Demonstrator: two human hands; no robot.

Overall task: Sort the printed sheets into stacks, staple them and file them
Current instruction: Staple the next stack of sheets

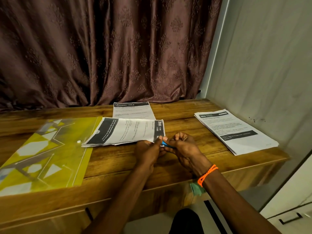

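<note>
**Stapling at corner of middle stack**

Three lots of printed sheets on wooden table (118, 159). Middle stack (125, 131) lying sideways near table centre, its right near corner lifted slightly. Left hand (147, 152) pinching that corner, thumb on top. Right hand (183, 149) curled round small blue stapler (166, 144), set right at the same corner. Single sheet (133, 110) just beyond, partly tucked under middle stack. Right stack (235, 131) well apart, by the wall. Yellow patterned folder (38, 154) flat at left, touching middle stack's left end. Orange wristband (206, 174) on right wrist. Brown curtain (101, 48) at far side.
</note>
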